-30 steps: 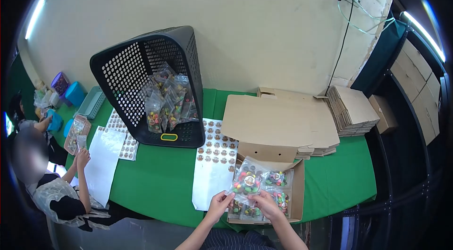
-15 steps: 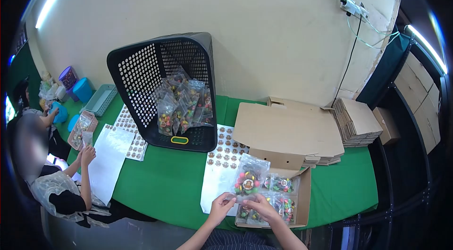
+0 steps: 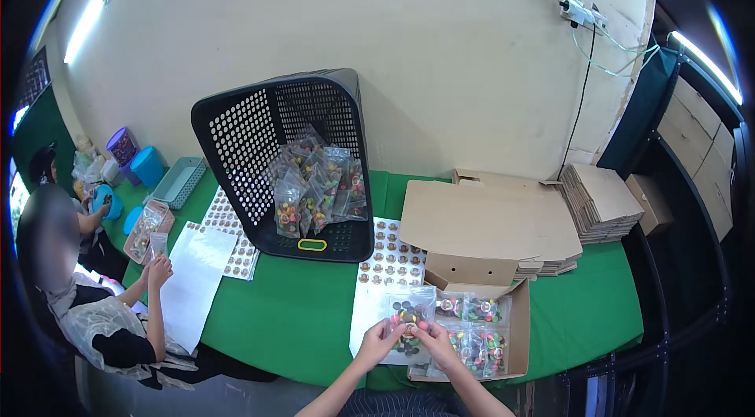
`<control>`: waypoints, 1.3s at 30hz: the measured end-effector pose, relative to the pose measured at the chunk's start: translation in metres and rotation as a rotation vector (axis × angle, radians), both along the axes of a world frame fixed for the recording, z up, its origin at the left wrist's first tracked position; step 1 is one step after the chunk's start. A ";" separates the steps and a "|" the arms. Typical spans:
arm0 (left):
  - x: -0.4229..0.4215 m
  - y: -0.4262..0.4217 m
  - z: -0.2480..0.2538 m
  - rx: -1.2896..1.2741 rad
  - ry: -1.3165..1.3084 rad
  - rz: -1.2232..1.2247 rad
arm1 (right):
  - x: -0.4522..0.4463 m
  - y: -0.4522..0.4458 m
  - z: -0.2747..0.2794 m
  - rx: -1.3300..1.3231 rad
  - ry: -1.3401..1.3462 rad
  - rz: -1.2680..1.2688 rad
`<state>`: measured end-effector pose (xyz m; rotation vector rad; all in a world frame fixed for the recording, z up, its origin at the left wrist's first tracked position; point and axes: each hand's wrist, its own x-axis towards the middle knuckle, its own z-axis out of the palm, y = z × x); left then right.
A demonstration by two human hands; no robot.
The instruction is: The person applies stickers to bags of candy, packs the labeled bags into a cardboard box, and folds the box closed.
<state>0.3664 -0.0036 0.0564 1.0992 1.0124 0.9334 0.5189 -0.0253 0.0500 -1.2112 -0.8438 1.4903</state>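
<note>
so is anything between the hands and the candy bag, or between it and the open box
Nothing visible: left hand and right hand hold the candy bag, and the lid of the open box is folded back. I can't see beneath the bag.

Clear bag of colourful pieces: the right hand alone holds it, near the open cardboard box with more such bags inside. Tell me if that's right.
Not quite: the right hand is not alone. The head view shows the left hand holding the clear bag too. The rest stands: the open cardboard box is near and has more such bags inside.
</note>
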 end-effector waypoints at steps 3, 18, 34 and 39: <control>0.007 0.010 0.000 0.203 0.183 0.084 | -0.004 0.006 0.016 0.061 -0.015 -0.072; 0.031 0.034 -0.005 0.150 -0.031 0.090 | 0.005 0.037 0.007 0.191 -0.276 -0.262; 0.037 0.047 -0.015 0.064 -0.087 -0.037 | 0.011 0.056 0.029 0.337 -0.693 -0.341; 0.040 0.049 0.005 -0.018 -0.090 -0.021 | 0.019 0.068 0.000 0.254 -0.578 -0.312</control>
